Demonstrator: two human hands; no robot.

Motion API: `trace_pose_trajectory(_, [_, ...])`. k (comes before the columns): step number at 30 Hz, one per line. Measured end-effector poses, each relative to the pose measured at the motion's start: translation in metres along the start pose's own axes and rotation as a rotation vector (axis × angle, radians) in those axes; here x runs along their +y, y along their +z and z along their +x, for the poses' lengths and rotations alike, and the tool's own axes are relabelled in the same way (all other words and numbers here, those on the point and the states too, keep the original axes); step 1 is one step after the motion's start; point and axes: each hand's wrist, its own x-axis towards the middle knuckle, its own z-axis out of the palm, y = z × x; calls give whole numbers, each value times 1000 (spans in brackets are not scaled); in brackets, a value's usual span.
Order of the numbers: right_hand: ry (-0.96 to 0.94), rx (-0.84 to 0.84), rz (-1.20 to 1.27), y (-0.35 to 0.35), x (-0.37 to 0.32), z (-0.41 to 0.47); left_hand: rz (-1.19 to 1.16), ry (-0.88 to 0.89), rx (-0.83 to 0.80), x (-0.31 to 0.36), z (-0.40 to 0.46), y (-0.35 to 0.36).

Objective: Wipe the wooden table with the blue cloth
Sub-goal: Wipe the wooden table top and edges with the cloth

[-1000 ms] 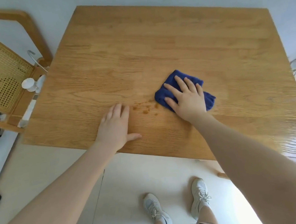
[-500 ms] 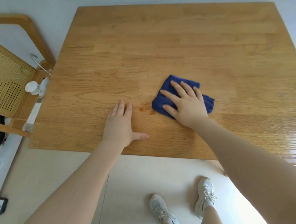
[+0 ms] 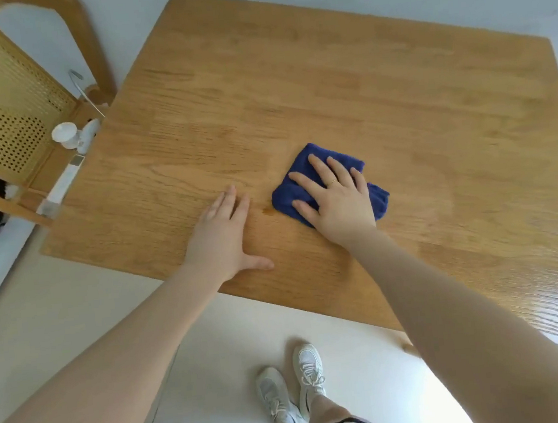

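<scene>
I see bare wooden table (image 3: 343, 79) far and right of the blue cloth (image 3: 306, 193); my left hand (image 3: 220, 235) blocks its left

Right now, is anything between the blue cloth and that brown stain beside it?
Nothing visible. The blue cloth, pressed flat under the right hand, lies just right of the stain on bare wooden table. The left hand rests flat beyond the stain.
</scene>
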Motion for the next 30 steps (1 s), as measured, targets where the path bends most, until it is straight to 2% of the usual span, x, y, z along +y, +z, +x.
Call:
trace_pose_trajectory(4, [2, 14, -43, -3, -3, 19, 0, -21, 9, 2, -1, -1])
trace_pose_trajectory(9, [-257, -13, -96, 9, -17, -33, -13, -27, 13, 4, -3, -3])
trace_pose_trajectory(13, [-369, -72, -71, 4, -7, -16, -11, -38, 0, 7, -1, -7])
trace_pose_trajectory(18, [-207, -79, -39, -8, -6, 38, -6, -52, -15, 7, -2, -4])
trace_pose_trajectory(21, [-137, -65, -61, -8, -14, 32, 19, -47, -12, 7, -2, -4])
trace_pose_trajectory(24, [-188, -22, -79, 5, -29, -7, 23, -52, -1, 8, -4, -6])
trace_pose_trajectory(26, [-248, -57, -78, 9, -38, -33, 14, -61, 3, 9, -5, -8])
trace_pose_trajectory(30, [-331, -122, -72, 4, -38, -18, -11, -47, -5, 7, -3, -9])
